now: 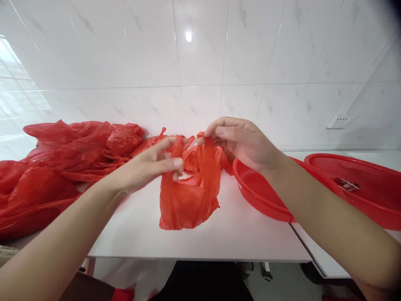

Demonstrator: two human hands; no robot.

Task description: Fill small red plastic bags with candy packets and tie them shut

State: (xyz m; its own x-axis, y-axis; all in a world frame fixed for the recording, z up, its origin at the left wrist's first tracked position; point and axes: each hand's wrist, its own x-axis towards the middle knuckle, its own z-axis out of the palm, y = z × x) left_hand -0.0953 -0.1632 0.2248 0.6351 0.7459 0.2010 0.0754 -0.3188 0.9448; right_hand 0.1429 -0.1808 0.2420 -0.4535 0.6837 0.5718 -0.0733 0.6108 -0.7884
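Observation:
A small red plastic bag hangs just above the white table, held up by its two handles. My left hand pinches the left handle between thumb and fingers. My right hand pinches the right handle at its top, above the near red basket. The bag's body sags between both hands and its bottom rests on the table.
A heap of red plastic bags covers the table's left side, reaching behind my hands. Two shallow red mesh baskets sit at the right, the far one on a second table. A white tiled wall with a socket stands behind.

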